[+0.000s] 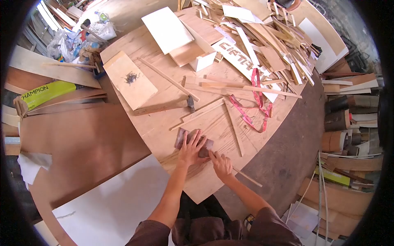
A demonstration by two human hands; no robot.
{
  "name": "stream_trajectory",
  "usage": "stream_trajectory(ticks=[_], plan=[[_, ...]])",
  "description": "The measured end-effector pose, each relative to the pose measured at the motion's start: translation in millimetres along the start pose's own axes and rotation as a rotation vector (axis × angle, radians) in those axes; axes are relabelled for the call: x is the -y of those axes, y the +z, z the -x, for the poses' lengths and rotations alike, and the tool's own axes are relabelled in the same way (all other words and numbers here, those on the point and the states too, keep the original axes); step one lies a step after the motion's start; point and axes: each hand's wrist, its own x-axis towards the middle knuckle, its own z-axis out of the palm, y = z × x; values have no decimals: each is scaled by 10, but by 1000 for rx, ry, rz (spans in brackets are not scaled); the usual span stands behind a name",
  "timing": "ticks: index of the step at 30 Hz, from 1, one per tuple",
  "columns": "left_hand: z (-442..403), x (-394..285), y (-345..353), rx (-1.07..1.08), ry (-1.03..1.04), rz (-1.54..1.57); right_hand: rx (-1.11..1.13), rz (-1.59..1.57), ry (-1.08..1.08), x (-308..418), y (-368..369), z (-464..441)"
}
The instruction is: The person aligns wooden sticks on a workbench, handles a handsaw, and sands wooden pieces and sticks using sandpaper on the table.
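Observation:
My left hand (192, 148) lies with fingers spread over a dark reddish-brown rectangular piece (179, 138), pressing it to the plywood table. Just right of it, my right hand (222, 165) has its fingers closed at the piece's edge. A thin wooden strip (248, 178) sticks out from behind that hand past the table's edge and seems held in it; the fingers hide its other end. Beyond the hands lie thin wooden strips (233, 129) joined in an angle. A hammer (164, 106) rests farther up to the left.
On the plywood table (164, 143) are a board with a pile of nails (131, 78), a white-faced wooden box (193, 53), a pink tape measure (257, 88) and heaped wood scraps (279, 45). Left stands a lower brown panel (82, 143); offcuts (349, 164) line the right.

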Motion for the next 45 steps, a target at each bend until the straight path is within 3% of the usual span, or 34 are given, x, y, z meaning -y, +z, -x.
stream_trajectory(ticks=[3,5,6,9,11,13,17,23,27,32,36,39,41,43,45], plan=[[-4,-23,9,29,4,-28,1,-33,-125,-211,-20,54],[-7,-7,10,33,2,-45,-150,81,-178,-463,177,-62],[-3,-16,-7,42,-1,-57,-42,17,5,-397,-2,-262],[6,-7,-41,58,15,-77,45,-39,92,-193,30,-166],[10,-39,-46,66,20,-71,65,-21,90,-196,41,-101],[13,-31,-109,66,37,-99,-97,23,12,-333,42,-174],[-6,1,61,25,62,-15,-129,-37,89,-373,-196,-368],[8,26,70,-32,69,-13,-116,-124,-36,-154,-78,-304],[3,6,94,13,33,18,44,-32,67,-35,12,-258],[10,30,106,-73,43,9,33,-29,-167,-113,-28,-111],[1,13,96,-97,30,68,-64,56,3,0,-18,-186],[10,27,126,-23,17,38,-9,91,-100,83,-39,-70],[1,50,203,-139,38,56,2,76,-81,-53,-53,-241],[8,46,119,-84,31,64,57,35,-42,-145,-71,-327],[10,13,70,-36,25,76,-63,153,-12,81,85,-188]])
